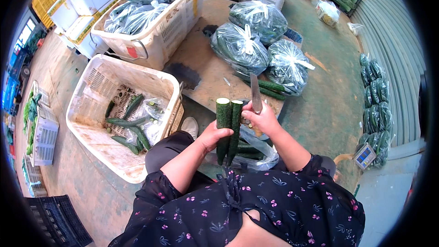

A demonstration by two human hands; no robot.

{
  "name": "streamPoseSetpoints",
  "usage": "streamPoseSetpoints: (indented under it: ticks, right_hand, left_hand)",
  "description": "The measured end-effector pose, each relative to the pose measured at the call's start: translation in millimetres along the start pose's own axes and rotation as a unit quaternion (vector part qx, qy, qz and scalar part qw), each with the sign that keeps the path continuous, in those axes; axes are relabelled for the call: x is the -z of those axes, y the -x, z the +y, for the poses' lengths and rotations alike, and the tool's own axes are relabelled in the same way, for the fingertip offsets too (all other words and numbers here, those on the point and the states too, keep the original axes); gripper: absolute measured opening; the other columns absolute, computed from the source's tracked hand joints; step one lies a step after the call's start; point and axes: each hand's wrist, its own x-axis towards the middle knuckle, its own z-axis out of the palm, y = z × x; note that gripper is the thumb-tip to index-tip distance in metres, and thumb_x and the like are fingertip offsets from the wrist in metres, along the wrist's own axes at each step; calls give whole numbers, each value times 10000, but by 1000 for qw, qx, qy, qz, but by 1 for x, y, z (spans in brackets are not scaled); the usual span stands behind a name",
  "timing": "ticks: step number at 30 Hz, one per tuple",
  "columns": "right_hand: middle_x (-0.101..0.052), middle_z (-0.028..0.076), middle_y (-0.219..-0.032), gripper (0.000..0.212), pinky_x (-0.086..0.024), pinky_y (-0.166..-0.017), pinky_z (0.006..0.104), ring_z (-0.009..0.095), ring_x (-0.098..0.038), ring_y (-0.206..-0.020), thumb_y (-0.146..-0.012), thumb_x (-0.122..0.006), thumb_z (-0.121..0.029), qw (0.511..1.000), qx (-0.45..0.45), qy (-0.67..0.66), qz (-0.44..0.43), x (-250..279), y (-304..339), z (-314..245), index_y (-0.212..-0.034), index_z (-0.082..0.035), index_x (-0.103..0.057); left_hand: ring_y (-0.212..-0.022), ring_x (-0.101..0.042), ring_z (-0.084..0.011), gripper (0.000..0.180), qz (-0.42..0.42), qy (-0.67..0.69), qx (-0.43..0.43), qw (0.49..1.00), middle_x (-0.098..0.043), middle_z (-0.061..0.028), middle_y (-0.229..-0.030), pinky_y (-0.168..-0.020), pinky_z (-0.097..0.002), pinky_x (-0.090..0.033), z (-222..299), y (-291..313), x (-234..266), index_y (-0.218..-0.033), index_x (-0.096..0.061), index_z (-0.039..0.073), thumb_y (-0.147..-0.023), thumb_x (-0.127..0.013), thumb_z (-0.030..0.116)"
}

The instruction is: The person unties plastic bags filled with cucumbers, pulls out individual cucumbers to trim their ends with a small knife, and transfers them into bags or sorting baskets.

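Observation:
Two dark green cucumbers [223,126] stand upright side by side in front of me, their pale cut ends facing up. My left hand [214,136] is closed around them from the left. In my right hand [261,120] is a knife [255,93], its blade pointing up and away from me; the fingers lie close beside the right cucumber. Below my hands, a clear plastic bag [260,151] with more cucumbers lies by my lap. Beyond the knife, loose cucumbers [270,90] rest on a low brown board [206,84].
Tied clear bags [242,48] of cucumbers sit on the board. A dirty white crate [121,153] at left holds several loose cucumbers and plastic. Behind it, a larger crate [171,32] is full of bagged cucumbers. More bags [378,91] and a scale display [364,156] stand by the shutter at right.

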Motion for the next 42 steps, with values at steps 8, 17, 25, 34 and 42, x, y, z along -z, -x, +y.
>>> streamPoseSetpoints:
  ticks: [8,17,25,34,42]
  right_hand:
    - [-545,9,-824,464,-402,-482,192,58,-483,-587,-691,-687,-100,985,4,-171,-24,-7,-16,2,-1085,-38,-450]
    - [-590,55,-865,429,-448,-571,261,101,-529,-661,-718,-668,-158,995,103,-11,8,9,-14,-9,-1088,-27,-495]
    - [-536,83,-710,301,-432,-624,360,257,-532,-687,-648,-573,-44,798,370,468,80,33,12,-24,-948,-43,-559]
    - [-510,76,-674,224,-434,-585,365,253,-538,-664,-693,-551,-66,801,336,492,56,38,13,-26,-916,-68,-565]
    - [-515,79,-679,232,-443,-576,378,259,-547,-657,-696,-551,-69,812,311,493,44,37,16,-23,-928,-73,-562]
  left_hand:
    - [-1016,-489,-206,607,-33,-76,16,996,-511,-111,-1088,-877,-335,-392,-1,-2,8,-1209,-386,24,-653,-589,157]
    - [-968,-493,-183,639,-41,-127,-28,991,-521,-90,-1023,-847,-316,-390,2,0,-4,-1191,-377,38,-620,-635,164]
    - [-917,-500,-160,513,-1,-167,-31,986,-540,-74,-979,-822,-304,-394,-2,2,-3,-1083,-473,32,-622,-657,162]
    - [-889,-501,-145,482,13,-241,-34,970,-541,-53,-962,-797,-287,-405,-8,-1,3,-1061,-465,41,-621,-651,99]
    - [-876,-499,-139,481,25,-271,-46,961,-537,-45,-949,-790,-283,-406,-12,-3,5,-1064,-452,55,-623,-643,77]
